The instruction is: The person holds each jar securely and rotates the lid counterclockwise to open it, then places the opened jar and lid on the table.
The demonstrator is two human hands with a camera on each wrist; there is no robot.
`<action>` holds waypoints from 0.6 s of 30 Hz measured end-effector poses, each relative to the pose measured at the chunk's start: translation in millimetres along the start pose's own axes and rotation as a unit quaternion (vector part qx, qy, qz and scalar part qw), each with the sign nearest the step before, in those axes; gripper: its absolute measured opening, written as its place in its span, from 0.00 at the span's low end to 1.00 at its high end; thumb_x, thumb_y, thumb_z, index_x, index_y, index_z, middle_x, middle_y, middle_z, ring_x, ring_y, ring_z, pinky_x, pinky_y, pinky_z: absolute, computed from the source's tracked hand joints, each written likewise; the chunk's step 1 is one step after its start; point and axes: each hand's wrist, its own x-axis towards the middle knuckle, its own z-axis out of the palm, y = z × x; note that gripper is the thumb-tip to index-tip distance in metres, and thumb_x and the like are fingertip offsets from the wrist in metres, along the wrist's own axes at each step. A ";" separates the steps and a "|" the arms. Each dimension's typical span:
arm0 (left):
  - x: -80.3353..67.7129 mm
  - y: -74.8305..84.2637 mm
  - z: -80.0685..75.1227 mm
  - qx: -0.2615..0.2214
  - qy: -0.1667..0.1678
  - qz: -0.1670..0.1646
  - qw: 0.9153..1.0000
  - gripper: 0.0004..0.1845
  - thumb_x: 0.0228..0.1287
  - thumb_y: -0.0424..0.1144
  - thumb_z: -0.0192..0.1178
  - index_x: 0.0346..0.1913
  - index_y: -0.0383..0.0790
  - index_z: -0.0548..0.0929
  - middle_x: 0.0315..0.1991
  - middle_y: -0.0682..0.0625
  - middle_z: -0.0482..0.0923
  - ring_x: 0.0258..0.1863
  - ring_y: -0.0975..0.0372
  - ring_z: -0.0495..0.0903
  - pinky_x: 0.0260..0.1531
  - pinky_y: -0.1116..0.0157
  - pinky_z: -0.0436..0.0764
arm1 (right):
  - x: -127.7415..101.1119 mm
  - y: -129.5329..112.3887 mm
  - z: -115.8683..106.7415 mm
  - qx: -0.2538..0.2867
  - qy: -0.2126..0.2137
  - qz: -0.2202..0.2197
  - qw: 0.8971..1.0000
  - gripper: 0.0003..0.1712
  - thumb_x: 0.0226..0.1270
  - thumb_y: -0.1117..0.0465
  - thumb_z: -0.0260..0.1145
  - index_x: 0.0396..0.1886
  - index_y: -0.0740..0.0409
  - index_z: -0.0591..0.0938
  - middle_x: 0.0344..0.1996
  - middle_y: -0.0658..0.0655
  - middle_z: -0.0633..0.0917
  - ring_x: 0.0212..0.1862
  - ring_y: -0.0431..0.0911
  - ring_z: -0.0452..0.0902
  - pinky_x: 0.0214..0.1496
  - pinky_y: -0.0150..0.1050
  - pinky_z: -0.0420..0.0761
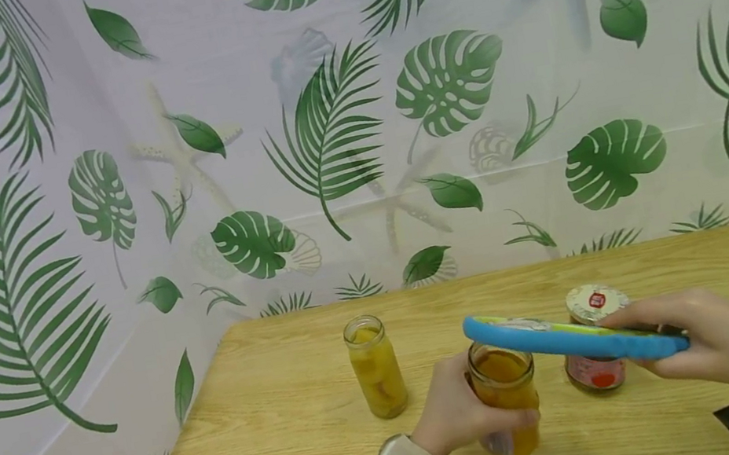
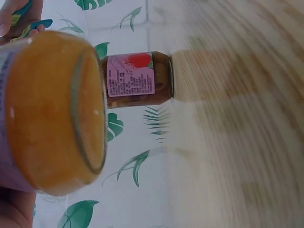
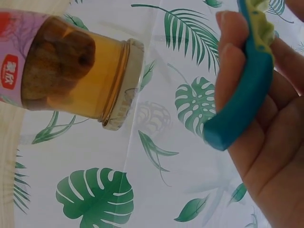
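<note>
My left hand [image 1: 454, 408] grips an uncapped glass jar [image 1: 523, 441] of orange liquid, upright at the table. In the left wrist view this jar [image 2: 52, 114] fills the near left, and its contents look orange. My right hand [image 1: 704, 341] holds one end of a blue and yellow-green jar opener [image 1: 568, 338], which reaches left over the jar's mouth. Whether the two touch is unclear. A wavy yellow-green inner edge shows on the opener [image 3: 256, 80] in the right wrist view. Behind it stands a lidded jar [image 1: 597, 374] with a pink label, partly covered by the opener.
An open jar [image 1: 378, 376] of yellow fruit pieces stands left of my left hand. A round, pale, rimmed thing [image 1: 387, 448], perhaps a lid, lies partly hidden by my left sleeve. The wooden table [image 1: 282, 431] meets a leaf-patterned sheet [image 1: 357, 181] at the back and left.
</note>
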 end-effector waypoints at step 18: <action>5.1 -25.0 -7.3 0.070 -0.004 -0.078 0.994 0.22 0.37 0.38 0.73 0.40 0.48 0.78 0.32 0.62 0.77 0.32 0.71 0.75 0.37 0.72 0.74 | -1.7 6.3 1.1 -0.027 -0.021 0.060 0.998 0.20 0.43 0.73 0.68 0.40 0.62 0.79 0.23 0.37 0.72 0.21 0.29 0.60 0.17 0.26 0.63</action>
